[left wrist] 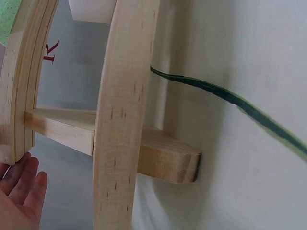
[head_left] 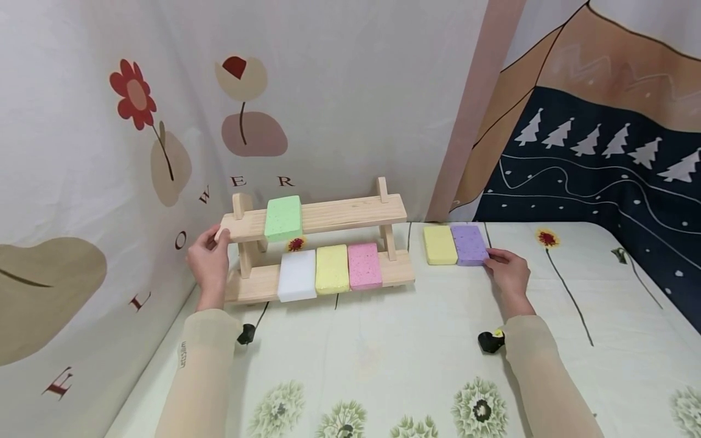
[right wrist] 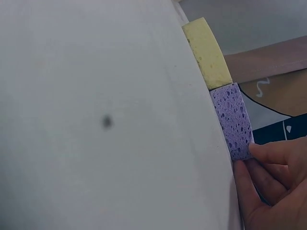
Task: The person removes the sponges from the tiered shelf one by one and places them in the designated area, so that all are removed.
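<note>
A two-tier wooden shelf rack [head_left: 350,213] stands at the back, with a green sponge [head_left: 283,218] on its upper board. White [head_left: 297,275], yellow [head_left: 332,269] and pink sponges [head_left: 364,266] stand side by side on the lower board. My left hand [head_left: 210,258] holds the left end of the upper board, thumb in front; the left wrist view has its fingers [left wrist: 29,182] at the board's end. Right of the rack, a purple sponge [head_left: 468,245] lies against another yellow sponge [head_left: 440,245]. Thumb and fingers of my right hand [head_left: 508,274] pinch the purple sponge's near right corner.
A flower-printed cloth [head_left: 383,353] covers the table. Printed curtains [head_left: 350,91] hang behind and to the left, close behind the rack. A dark panel with white trees [head_left: 591,176] rises at the back right.
</note>
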`<state>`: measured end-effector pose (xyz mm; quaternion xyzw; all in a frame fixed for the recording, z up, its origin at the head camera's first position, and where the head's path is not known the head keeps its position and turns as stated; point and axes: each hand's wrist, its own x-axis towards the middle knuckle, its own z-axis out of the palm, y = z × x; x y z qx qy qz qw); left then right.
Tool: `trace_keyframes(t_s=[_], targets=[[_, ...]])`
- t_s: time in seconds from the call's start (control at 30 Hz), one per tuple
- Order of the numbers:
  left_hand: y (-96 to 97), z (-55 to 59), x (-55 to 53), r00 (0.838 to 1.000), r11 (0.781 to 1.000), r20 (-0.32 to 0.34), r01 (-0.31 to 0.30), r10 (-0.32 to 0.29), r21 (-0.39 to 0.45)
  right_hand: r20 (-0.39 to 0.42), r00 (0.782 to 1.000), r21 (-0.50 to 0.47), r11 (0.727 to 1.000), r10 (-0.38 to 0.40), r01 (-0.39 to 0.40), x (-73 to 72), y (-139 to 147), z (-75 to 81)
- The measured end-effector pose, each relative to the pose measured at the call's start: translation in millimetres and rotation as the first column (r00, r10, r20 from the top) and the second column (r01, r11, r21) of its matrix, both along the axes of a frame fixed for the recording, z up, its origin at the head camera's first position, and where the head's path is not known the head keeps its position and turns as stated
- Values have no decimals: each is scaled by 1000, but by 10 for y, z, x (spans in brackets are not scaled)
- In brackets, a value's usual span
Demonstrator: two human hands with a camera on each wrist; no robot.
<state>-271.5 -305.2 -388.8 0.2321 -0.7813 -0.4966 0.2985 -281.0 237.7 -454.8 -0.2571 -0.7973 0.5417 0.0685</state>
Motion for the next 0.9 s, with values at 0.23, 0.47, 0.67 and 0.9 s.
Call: trace_keyframes(t_s=[0.23,0.47,0.67,0.9], targets=[[-4,-3,-9,1000,1000,2,9,-9,8,4,1000,48,999,21,-21,0,12,12],[-19,-6,-20,1000,1000,8,-1,1,4,15,999,55,998,31,-32,-19,25,-3],[-17,-10,-17,1000,1000,7,-4,4,-4,39,998,44,998,41,-43,-19,43,-4],[-6,-20,-11,1000,1000,-2,-11,11,-2,53,996,18,997,69,-70,-37,80,-8]])
